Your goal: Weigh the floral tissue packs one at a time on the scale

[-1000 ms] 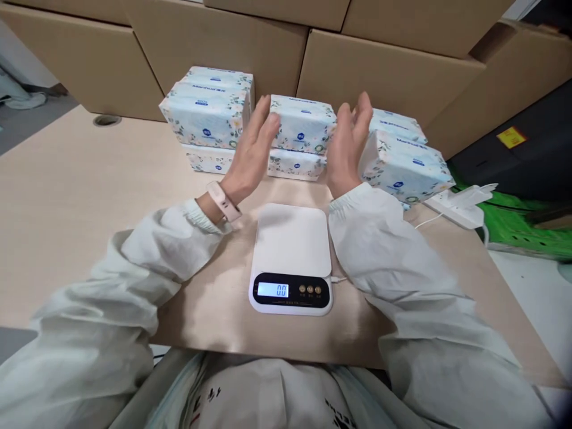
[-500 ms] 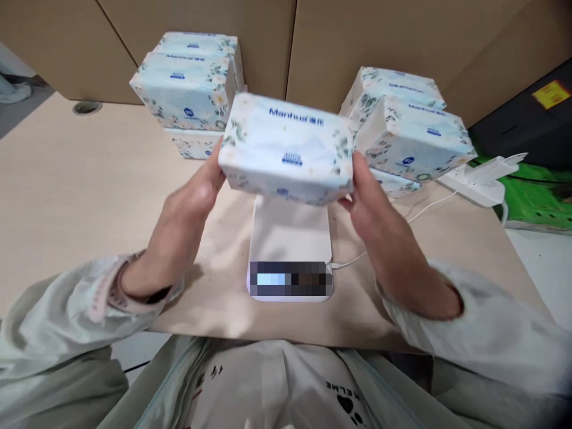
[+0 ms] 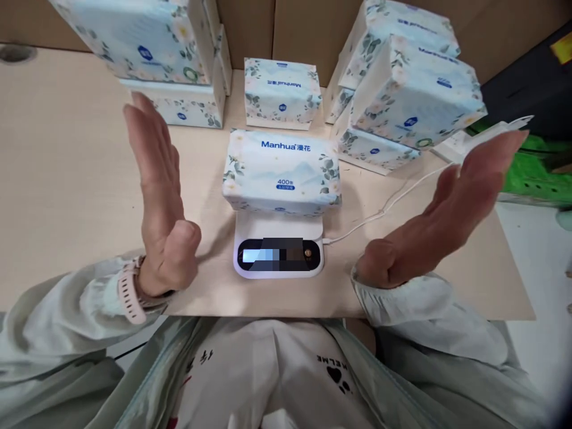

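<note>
A pack of tissues [image 3: 281, 170], pale blue with flowers and "Manhua" print, rests on a white digital scale [image 3: 279, 226] whose display is blurred out. My left hand [image 3: 163, 196] is raised to the left of the pack, fingers stretched upward and holding nothing. On the other side my right hand [image 3: 440, 214] is off the pack, its fingers extended toward the upper right, also empty. Directly behind the scale, another tissue pack [image 3: 282, 95] sits on the table.
Stacked tissue packs [image 3: 147, 42] stand at the back left, and more stacked packs [image 3: 415, 95] at the back right. A white cable [image 3: 379, 213] runs from the scale toward a power strip [image 3: 465, 140]. Cardboard [image 3: 248, 30] lines the table's [image 3: 80, 179] back; a green crate [image 3: 536, 179] is at right.
Both hands have let go of the tissue pack and moved apart. The pack, held above the scale before, now lies on it. The view has tilted downward, showing the pack behind.
</note>
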`<state>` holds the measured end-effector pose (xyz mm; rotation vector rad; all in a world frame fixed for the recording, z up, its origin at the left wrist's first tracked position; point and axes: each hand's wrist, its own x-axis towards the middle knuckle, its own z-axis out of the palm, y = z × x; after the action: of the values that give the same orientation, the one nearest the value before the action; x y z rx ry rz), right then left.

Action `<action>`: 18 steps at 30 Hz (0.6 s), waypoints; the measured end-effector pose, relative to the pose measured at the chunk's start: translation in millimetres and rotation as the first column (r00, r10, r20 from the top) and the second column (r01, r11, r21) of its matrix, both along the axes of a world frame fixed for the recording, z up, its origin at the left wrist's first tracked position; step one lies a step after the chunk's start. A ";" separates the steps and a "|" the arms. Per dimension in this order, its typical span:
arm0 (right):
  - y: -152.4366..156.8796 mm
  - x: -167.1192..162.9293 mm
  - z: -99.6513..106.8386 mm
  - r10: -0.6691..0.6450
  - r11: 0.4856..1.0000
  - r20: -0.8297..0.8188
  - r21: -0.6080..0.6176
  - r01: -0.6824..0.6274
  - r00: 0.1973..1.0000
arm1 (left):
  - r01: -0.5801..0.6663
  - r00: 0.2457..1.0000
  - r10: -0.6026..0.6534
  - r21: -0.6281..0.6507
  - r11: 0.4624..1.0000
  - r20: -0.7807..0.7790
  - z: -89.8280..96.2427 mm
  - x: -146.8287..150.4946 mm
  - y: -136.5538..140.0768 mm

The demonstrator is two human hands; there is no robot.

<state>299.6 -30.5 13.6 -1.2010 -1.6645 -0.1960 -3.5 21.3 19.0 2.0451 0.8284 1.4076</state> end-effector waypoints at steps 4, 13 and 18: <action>1.5 2.8 -13.5 0.075 0.984 -0.041 -0.157 -0.081 0.996 | 0.078 0.991 -0.059 -0.161 0.984 0.121 -6.0 1.9 4.0; 4.1 3.0 -21.3 -0.017 0.944 -0.177 -0.328 -0.042 0.984 | 0.188 0.949 -0.076 -0.357 0.915 0.305 -30.6 -10.6 0.7; 2.4 0.8 -16.2 -0.013 0.925 -0.164 -0.376 -0.050 0.986 | 0.186 0.950 -0.035 -0.473 0.861 0.310 -23.0 -6.8 -1.3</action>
<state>300.5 -28.1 -2.6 -1.4445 -1.6106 0.2450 -10.2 20.0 -4.0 1.4270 0.8243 1.2311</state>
